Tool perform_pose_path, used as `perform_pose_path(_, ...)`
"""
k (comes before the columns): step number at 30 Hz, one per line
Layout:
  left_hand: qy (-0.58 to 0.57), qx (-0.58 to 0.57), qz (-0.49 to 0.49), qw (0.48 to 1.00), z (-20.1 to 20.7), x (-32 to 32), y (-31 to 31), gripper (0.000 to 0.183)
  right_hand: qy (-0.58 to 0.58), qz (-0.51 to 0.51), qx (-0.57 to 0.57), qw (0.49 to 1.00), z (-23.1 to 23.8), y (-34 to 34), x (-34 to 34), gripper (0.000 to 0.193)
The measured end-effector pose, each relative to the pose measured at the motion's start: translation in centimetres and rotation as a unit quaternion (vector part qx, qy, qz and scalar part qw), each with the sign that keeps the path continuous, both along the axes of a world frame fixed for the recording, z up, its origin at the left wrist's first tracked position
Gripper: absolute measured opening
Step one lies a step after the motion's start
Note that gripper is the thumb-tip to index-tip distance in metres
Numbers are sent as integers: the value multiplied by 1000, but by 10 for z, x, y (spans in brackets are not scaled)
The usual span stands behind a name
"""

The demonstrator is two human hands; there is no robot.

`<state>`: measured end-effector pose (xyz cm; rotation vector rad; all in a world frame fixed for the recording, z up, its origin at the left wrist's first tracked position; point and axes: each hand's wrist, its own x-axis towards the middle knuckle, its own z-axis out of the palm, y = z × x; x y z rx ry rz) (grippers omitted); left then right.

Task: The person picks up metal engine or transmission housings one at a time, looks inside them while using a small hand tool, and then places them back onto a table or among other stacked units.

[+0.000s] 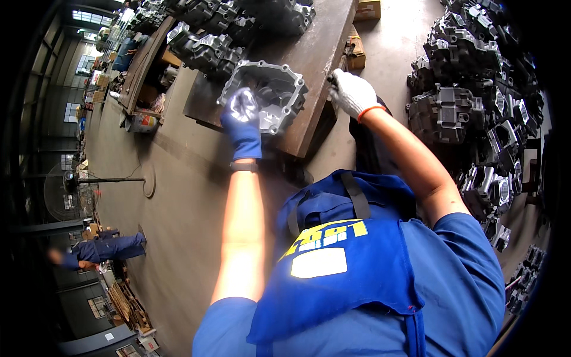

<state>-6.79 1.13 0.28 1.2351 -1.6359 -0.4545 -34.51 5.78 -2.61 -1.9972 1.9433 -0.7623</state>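
Workshop floor (178, 196) and dark tabletop (324, 41), with a grey casing (275, 95) held at the near end.
The casing's open face is turned toward the viewpoint; its long axis cannot be told. It is gripped at its near left by the blue-gloved left hand (242, 116); the white-gloved right hand (355, 94) is curled beside the tabletop's right edge, whether on anything cannot be told.

Grey floor (184, 238), dark wall (50, 113), small bright windows (72, 112), tall pedestal fan (70, 181), brown bench (141, 70)
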Motion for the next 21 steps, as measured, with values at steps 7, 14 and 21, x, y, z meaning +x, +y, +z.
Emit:
perform_pose_path(7, -277, -81, 108, 951, -47, -8, 1, 46, -87, 5, -34, 996, -24, -23, 37, 24)
perform_pose_path(14, -279, -61, 115, 951, -40, -16, 2, 47, -37, -27, -17, 999, -9, -52, 48, 23)
perform_pose_path(21, -287, -42, 140, 947, -40, -21, 2, 46, 37, 25, 54, 998, 16, -47, 49, 21)
